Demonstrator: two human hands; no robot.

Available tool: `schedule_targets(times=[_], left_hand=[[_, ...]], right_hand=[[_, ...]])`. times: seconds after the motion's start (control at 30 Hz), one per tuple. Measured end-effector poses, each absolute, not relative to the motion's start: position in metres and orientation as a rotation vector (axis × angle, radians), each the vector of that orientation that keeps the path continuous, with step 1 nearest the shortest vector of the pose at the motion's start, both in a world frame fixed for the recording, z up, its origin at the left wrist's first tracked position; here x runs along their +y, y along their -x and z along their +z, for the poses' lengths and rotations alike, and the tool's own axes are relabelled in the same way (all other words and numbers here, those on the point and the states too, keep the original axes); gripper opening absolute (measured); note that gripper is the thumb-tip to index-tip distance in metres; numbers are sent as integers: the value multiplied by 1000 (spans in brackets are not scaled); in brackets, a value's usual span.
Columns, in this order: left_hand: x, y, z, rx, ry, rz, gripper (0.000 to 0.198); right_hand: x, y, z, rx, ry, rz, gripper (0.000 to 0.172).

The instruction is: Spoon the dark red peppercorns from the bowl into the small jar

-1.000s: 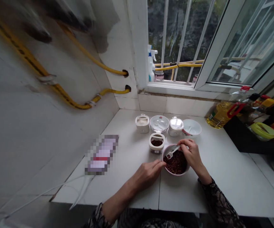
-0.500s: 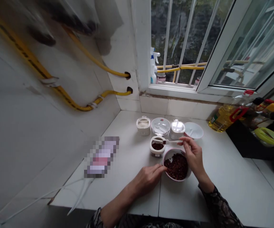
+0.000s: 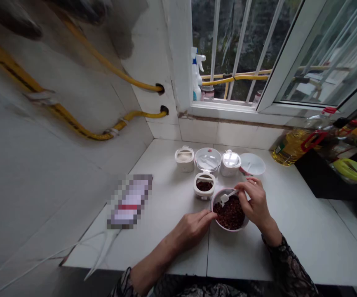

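My right hand [image 3: 254, 202] pinches the handle of a small white spoon [image 3: 224, 198], whose scoop end hangs over a bowl. That bowl [image 3: 214, 222] is white with a pinkish rim and holds dark red flakes [image 3: 231, 213]. My left hand [image 3: 193, 229] grips the bowl's left rim between thumb and fingers. Just behind the bowl stands a small seasoning jar [image 3: 204, 186], its clear lid raised, with dark red flakes inside. Farther back are a jar of pale powder [image 3: 184, 159], a clear-looking bowl [image 3: 208, 159], a lidded white jar [image 3: 231, 163] and a shallow white dish [image 3: 252, 164].
At the left lies a pixelated phone-like object [image 3: 130, 202] with a white cable [image 3: 104, 251]. An oil bottle [image 3: 292, 142] and a black rack [image 3: 317, 177] of condiments stand at the right. Yellow pipes [image 3: 82, 128] run along the left wall, beside a barred window [image 3: 237, 49].
My right hand has brought the spoon from the open jar's mouth down over the bowl. The left hand stays on the rim. The camera view has shifted slightly.
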State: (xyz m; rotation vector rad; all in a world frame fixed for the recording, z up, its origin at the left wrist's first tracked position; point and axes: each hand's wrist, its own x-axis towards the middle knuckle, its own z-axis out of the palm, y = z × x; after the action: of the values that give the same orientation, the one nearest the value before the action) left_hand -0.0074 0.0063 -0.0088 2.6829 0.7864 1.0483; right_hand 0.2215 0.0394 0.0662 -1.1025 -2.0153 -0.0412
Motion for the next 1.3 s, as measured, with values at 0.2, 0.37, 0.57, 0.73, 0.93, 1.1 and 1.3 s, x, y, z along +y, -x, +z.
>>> schedule_targets(times=[0.2, 0.37, 0.57, 0.73, 0.93, 1.1, 1.3], left_hand=[[6, 7, -6, 813, -2700, 1048, 26], [6, 7, -5, 808, -2700, 1060, 27], [6, 7, -7, 805, -2697, 1063, 28], [6, 7, -6, 800, -2706, 1055, 27], [7, 6, -3, 804, -2705, 1086, 26], [6, 6, -5, 811, -2703, 1068, 27], [7, 8, -11, 810, -2698, 1041, 28]], right_hand=[[43, -214, 50, -2189, 1162, 91, 20], [44, -219, 47, -1993, 1250, 226, 21], [46, -223, 45, -1886, 1280, 238, 20], [46, -223, 43, -1866, 1304, 267, 21], [46, -222, 45, -1796, 1356, 405, 20], [45, -222, 49, -1649, 1434, 542, 19], [44, -214, 55, -1359, 1367, 843, 20]])
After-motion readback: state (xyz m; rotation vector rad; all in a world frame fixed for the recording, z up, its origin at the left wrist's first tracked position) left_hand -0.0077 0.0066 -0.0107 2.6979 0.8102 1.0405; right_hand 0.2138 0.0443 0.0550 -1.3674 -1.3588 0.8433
